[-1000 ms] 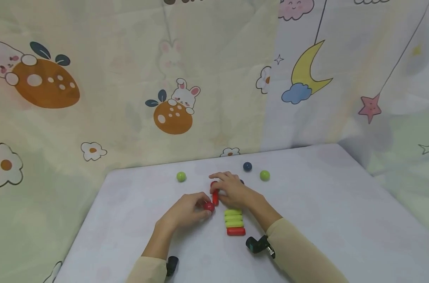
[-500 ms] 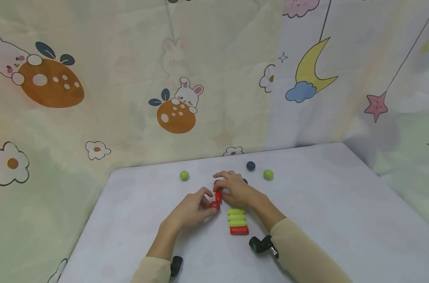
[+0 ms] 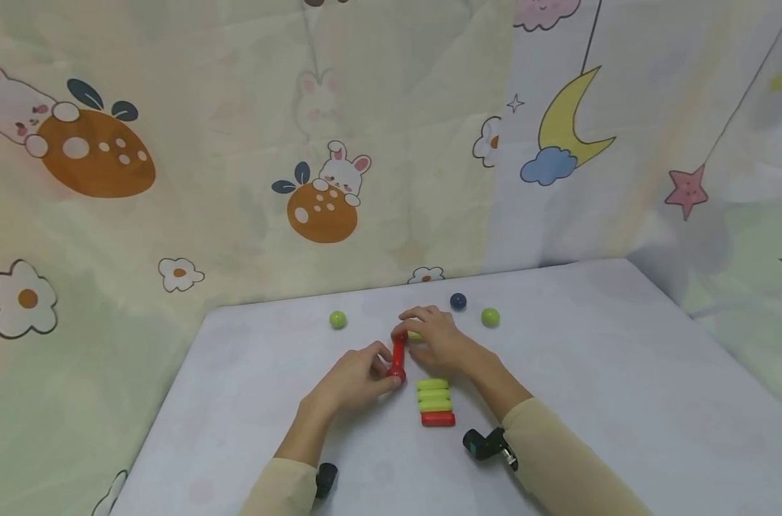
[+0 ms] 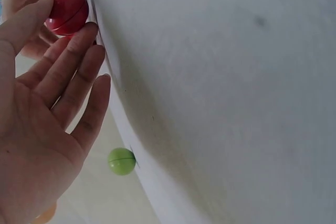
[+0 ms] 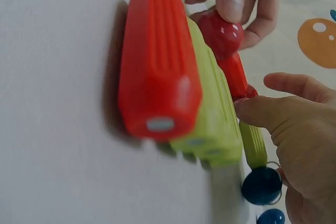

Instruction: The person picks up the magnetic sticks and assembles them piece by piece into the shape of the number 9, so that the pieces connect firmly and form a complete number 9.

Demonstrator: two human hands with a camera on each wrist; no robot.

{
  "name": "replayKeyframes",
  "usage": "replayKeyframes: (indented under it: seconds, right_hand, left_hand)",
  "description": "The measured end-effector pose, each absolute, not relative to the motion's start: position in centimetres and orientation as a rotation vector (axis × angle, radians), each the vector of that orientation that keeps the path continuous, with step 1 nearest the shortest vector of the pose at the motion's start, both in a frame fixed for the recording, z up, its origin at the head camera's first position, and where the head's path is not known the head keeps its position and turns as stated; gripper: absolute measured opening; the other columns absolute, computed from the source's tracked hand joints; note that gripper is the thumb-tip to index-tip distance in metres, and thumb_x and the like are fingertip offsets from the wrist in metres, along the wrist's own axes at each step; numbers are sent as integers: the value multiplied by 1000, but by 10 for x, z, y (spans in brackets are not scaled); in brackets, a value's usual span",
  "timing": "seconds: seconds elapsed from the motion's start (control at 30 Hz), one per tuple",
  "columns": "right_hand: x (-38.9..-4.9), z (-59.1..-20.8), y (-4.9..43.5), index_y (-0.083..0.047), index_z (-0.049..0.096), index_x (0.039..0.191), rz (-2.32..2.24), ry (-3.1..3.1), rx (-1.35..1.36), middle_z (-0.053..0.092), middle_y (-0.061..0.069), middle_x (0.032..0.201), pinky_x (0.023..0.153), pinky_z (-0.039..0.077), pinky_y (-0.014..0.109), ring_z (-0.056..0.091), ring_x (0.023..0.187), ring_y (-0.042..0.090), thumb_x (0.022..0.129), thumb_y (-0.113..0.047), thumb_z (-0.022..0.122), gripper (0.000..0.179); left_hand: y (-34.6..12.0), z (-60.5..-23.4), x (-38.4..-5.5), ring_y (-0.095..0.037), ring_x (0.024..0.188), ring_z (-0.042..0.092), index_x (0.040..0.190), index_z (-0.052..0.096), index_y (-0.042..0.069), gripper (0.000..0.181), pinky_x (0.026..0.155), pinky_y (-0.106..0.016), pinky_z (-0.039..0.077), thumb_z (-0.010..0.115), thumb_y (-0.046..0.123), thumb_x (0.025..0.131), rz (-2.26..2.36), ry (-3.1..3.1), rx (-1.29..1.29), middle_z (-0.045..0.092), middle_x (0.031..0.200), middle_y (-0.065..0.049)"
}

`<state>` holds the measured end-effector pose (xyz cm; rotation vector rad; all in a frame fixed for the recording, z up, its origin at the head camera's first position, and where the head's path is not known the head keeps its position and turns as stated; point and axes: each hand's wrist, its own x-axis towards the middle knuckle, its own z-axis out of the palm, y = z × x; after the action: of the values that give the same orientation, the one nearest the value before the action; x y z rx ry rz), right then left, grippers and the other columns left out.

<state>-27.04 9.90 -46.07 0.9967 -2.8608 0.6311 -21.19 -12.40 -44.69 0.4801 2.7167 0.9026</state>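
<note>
My left hand pinches a glossy red ball between thumb and fingers. That ball sits against the near end of a red magnetic rod. At the rod's far end is a second red ball, gripped by my right hand and partly covered by its fingers. A yellow-green rod runs from that far ball toward a dark blue ball. In the head view my right hand hides most of this rod and the dark blue ball.
Nearer me lie several yellow-green rods side by side, with a red rod at the near end. Toward the back are a green ball, another dark blue ball and a second green ball. A patterned cloth hangs behind the white table.
My left hand has moved right and brought its red ball up to the red rod's near end. My right hand stays by the far ball, shifting slightly; the yellow-green rod now shows beneath it.
</note>
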Motion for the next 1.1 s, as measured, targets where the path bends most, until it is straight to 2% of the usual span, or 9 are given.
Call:
replayKeyframes:
  seconds: [0.23,0.37,0.5,0.63,0.73,0.87,1.1]
  right_hand:
    - [-269,-460,120,-26,62,139,631,-2846,836,56,4,143,107,40,63,47,131,32,90,-20,77,52]
    - [-268,-465,129,-20,56,144,730,-2905,722,55,8,141,109,44,57,51,132,33,89,-21,79,60]
    - [-266,-474,135,-14,52,147,942,-2969,633,53,12,148,114,41,52,51,138,33,91,-20,77,62]
    - [-263,-484,139,-14,53,143,1121,-2959,569,60,9,138,100,51,44,61,116,25,94,-19,73,53]
    - [-265,-488,142,-19,57,136,1209,-2922,471,64,4,124,86,52,38,60,99,19,95,-24,72,44]
    - [-269,-488,147,-22,62,131,1248,-2870,398,63,2,114,82,50,37,57,97,20,95,-30,74,39]
    - [-272,-491,149,-22,61,133,1213,-2871,386,64,2,112,73,46,33,54,87,19,95,-33,73,42]
  left_hand:
    - [-127,-448,-209,-11,83,62,116,60,26,31,77,-35,53,76,35,91,902,2717,490,70,93,9]
    - [-129,-449,-209,-12,86,62,118,59,32,30,80,-38,53,74,36,93,890,2712,521,69,95,7]
    - [-130,-453,-209,-15,97,62,118,60,34,27,88,-43,53,73,34,94,902,2692,556,68,102,5]
    - [-131,-457,-209,-16,107,60,117,62,33,26,98,-46,50,74,31,95,924,2663,599,67,109,6]
    - [-131,-457,-214,-16,110,58,116,63,36,26,101,-46,49,76,32,94,948,2649,597,66,111,7]
    - [-130,-457,-225,-15,113,56,116,63,38,30,102,-44,48,79,32,91,995,2600,600,64,114,9]
    - [-133,-464,-237,-17,111,55,121,65,34,34,96,-40,48,80,29,90,1111,2449,626,63,111,6]
